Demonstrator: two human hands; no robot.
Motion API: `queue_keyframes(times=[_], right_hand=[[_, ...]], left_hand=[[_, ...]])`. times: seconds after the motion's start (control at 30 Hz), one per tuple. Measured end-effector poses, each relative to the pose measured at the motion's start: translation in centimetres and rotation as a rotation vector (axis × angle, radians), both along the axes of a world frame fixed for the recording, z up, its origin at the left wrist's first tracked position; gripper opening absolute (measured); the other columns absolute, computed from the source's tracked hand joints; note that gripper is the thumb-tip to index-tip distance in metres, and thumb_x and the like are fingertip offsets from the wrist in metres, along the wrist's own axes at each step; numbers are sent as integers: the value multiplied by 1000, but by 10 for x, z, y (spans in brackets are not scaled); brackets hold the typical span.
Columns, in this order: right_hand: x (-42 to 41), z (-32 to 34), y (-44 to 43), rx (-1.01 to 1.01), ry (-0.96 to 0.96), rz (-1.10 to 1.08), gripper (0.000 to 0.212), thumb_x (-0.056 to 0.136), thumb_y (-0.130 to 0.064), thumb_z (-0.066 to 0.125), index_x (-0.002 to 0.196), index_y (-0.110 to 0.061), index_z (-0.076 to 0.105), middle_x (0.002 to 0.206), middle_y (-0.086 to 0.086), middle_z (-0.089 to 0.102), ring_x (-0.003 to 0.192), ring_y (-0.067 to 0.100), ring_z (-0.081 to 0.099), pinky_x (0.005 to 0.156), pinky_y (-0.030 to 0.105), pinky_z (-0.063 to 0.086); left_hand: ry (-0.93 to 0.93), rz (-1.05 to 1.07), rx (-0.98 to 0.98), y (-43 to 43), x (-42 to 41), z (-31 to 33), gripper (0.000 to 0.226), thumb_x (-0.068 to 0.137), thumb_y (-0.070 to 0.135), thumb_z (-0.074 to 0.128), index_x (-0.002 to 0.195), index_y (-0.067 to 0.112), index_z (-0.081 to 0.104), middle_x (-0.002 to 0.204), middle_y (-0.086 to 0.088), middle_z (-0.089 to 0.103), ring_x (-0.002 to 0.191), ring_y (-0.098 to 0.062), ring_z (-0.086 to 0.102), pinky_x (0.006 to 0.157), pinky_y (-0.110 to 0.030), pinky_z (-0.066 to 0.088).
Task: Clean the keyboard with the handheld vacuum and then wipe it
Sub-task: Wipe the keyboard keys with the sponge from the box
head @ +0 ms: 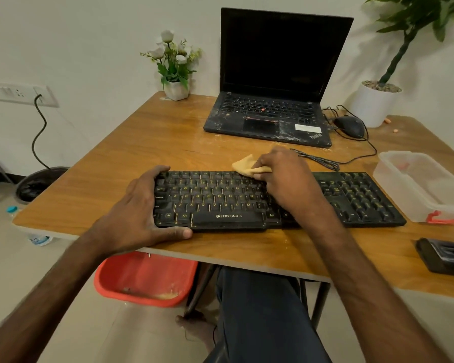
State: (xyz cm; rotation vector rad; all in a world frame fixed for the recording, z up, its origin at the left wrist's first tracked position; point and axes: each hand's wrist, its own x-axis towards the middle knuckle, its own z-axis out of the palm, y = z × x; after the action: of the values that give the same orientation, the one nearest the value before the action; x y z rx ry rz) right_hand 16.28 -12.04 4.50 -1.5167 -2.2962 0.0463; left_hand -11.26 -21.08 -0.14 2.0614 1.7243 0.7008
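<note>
Looking down from my head, the keyboard [228,216] lies along the near edge of the table [142,142], its front rim close to the drop. My left hand [142,208] grips its left end, thumb along the front rim and fingers curled over the far-left corner. My right hand [286,176] is closed round a bunched yellow cloth [244,165], pressing it on the top rows of keys near the far edge of the keyboard. A black device [443,255] lies at the near right edge of the table. I take it for the handheld vacuum, though only part of it shows.

The wiping looks under way, and a few things could go wrong. A hard stroke toward me could slide the keyboard off the near edge if my left hand loosens. The bunched cloth could catch under a keycap and lift it. Grit is scattered on the table behind the keyboard, and the cloth could drag it back onto the keys.

A clear plastic box [414,184] stands at the right edge, touching or just beside the keyboard's right end. Something faint and reddish is inside, too blurred to name. A red tub [144,279] sits on the floor under the near edge, with pale crumbs at its bottom. A dark bin [37,183] stands beyond the left edge, and I cannot make out its contents.
</note>
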Motion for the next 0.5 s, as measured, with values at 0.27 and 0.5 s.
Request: queue_keyframes(times=[0.27, 0.5], right_hand=[[-63, -5, -20, 24, 58, 165, 29, 92, -17, 65, 121, -17, 64, 110, -3, 55, 100, 9, 46, 84, 23, 36], [-8, 1, -13, 18, -6, -85, 27, 89, -16, 68, 116, -19, 69, 108, -1, 57, 97, 10, 48, 88, 28, 44]], left_hand=[[-7, -40, -23, -3, -2, 3, 133, 48, 96, 61, 153, 34, 8, 142, 20, 21, 132, 4, 20, 107, -27, 28], [8, -1, 3, -6, 0, 2, 129, 47, 97, 59, 150, 34, 13, 136, 22, 24, 130, 5, 23, 107, -26, 29]])
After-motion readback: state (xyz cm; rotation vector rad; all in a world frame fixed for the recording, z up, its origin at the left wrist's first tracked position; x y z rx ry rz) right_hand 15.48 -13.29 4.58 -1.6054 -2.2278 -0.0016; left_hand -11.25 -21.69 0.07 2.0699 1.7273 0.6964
